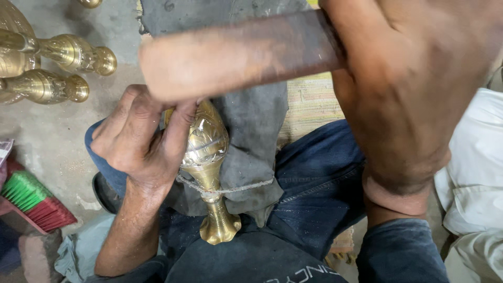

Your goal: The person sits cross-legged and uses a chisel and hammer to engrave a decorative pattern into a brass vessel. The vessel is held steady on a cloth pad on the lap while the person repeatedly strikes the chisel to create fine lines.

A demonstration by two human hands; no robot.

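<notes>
Your left hand was clenched around the upper body of the engraved brass vase, which lay across your lap on a dark grey cloth, its flared foot pointing to 6 o'clock. A thin cord crossed the vase's narrow neck and ran toward 3 o'clock over the cloth. Your right hand was raised close to the camera at 1 o'clock, its fingers closed on a wooden handle that extended toward 10 o'clock above the vase; its working end was blurred and could not be identified.

Hazards, as judged from this position:
- The handle passed directly over your left fingers. A misjudged stroke would likely have struck them instead of the brass.
- The vase rested on soft cloth and a knee. A glancing blow could have rolled it out of your grip and marred the engraving.
- The finished brass vases on the floor at 10 o'clock lay near enough for a dropped piece to dent them.
</notes>
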